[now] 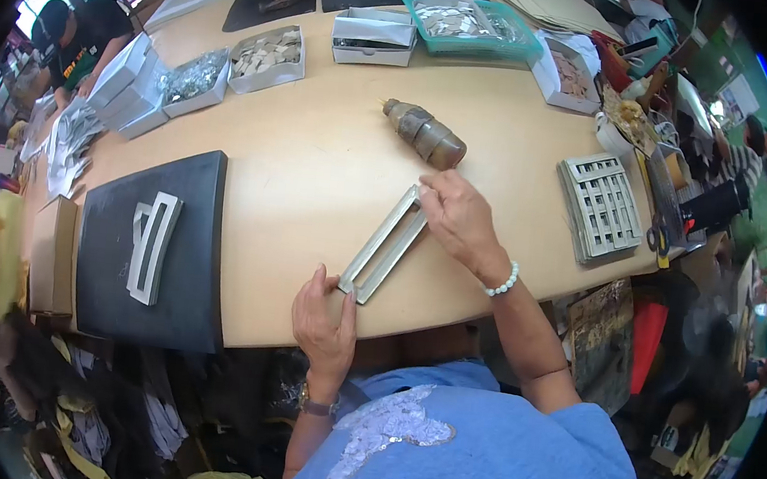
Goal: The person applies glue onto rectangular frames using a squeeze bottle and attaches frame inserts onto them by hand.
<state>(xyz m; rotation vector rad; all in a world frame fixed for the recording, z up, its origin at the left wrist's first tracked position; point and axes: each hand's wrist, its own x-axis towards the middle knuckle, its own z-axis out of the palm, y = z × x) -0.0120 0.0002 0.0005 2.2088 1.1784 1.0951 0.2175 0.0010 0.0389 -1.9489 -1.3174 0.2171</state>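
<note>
A slim, pale grey rectangular frame with a long open slot lies at a slant in front of me on the wooden table. My left hand grips its lower end between thumb and fingers. At the upper end, my right hand is closed with its fingertips on the frame's corner; whether it pinches anything small there is hidden. Just beyond the right hand, a brown, taped squeeze bottle with a thin nozzle rests on its side. Similar pale frames lie on a black board to the left.
Stacked slotted panels stand at the right, near scissors. Along the back are a box of pale pieces, a white box, a teal tray and a box of pinkish pieces. Another person sits far left.
</note>
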